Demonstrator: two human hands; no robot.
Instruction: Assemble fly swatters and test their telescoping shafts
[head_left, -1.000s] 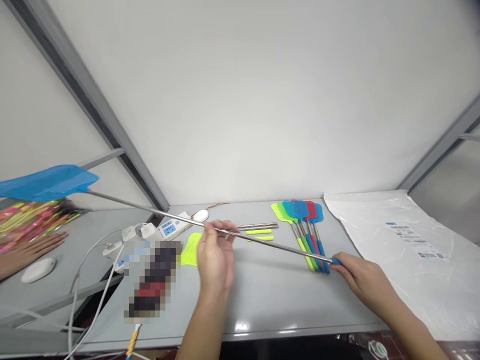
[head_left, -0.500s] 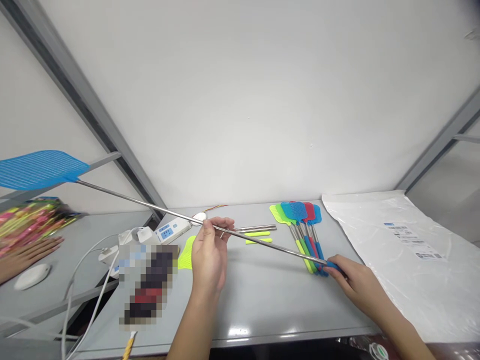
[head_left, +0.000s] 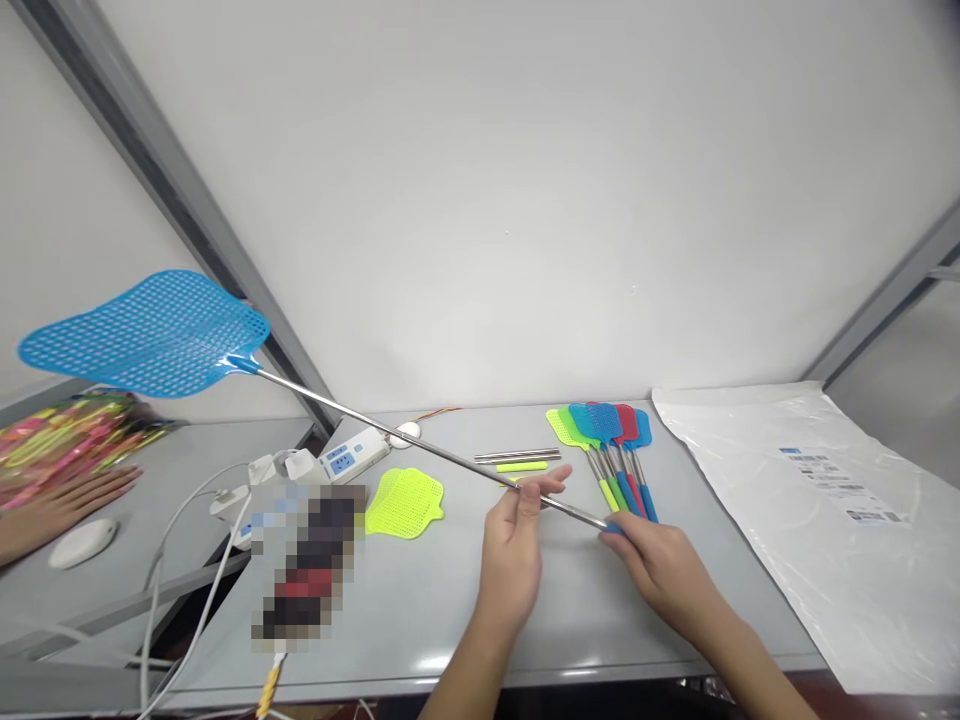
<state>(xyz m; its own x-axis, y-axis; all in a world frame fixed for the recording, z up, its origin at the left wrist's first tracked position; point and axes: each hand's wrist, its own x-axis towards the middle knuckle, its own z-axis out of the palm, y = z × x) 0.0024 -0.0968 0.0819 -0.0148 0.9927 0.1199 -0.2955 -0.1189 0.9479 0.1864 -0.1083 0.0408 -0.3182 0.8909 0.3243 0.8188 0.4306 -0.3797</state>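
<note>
A blue fly swatter (head_left: 157, 335) with a long metal rod stretches from the upper left down to my right hand (head_left: 667, 565), which grips its blue handle. My left hand (head_left: 514, 555) pinches the rod between thumb and fingers, a short way from the handle. Beneath the rod lie two yellow-green swatter heads (head_left: 405, 502), metal rods (head_left: 517, 455) and yellow-green handles (head_left: 523, 467), the nearer one partly hidden by my left hand. Several assembled swatters (head_left: 611, 450) in yellow, green, blue and red lie fanned behind my right hand.
A white plastic mailing bag (head_left: 780, 540) covers the table's right side. At the left are a power strip (head_left: 356, 455), white cables (head_left: 199, 610) and a pixelated dark object (head_left: 315, 560). Another person's hand (head_left: 75, 510) rests beside colourful packets (head_left: 71, 440) on the neighbouring table.
My left hand has slid along the rod toward the handle, to the right. The swatter has moved right and my right hand slightly left; the blue head now shows whole.
</note>
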